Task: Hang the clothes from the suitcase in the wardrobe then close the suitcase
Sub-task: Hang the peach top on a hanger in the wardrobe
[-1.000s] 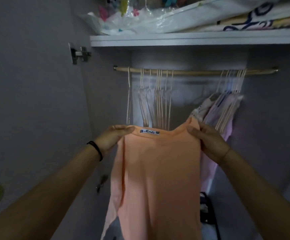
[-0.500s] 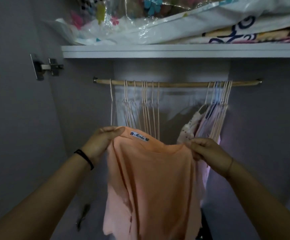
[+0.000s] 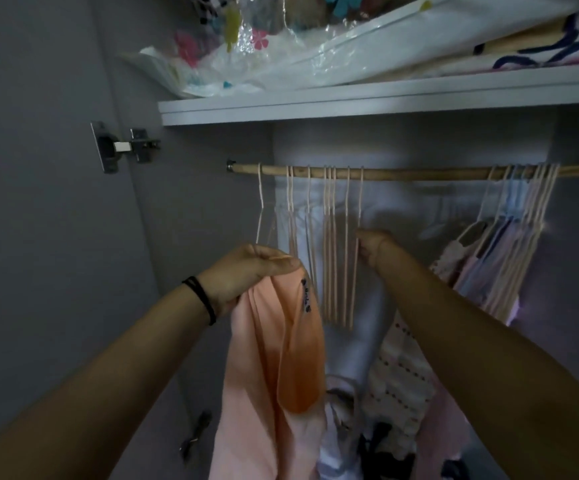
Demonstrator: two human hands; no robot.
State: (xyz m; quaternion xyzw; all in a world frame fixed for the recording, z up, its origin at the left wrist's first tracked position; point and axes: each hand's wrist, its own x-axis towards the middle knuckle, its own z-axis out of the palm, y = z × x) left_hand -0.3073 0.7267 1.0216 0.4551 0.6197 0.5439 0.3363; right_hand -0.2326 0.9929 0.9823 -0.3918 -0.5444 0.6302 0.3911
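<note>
My left hand (image 3: 246, 271) grips the collar of a peach shirt (image 3: 281, 358), which hangs bunched below it in front of the open wardrobe. My right hand (image 3: 373, 247) has reached in and pinches a pale empty hanger (image 3: 357, 278), the rightmost of several empty hangers (image 3: 329, 244) on the wooden rail (image 3: 419, 173). The suitcase is out of sight.
Clothes on hangers (image 3: 499, 258) crowd the rail's right end. A white shelf (image 3: 350, 105) above holds plastic-wrapped bedding (image 3: 281, 53). The open door with its metal hinge (image 3: 122, 147) stands at left. More garments (image 3: 395, 382) lie low inside the wardrobe.
My right hand let go of the shirt's right shoulder and reached up to an empty hanger. The shirt now hangs bunched from my left hand alone.
</note>
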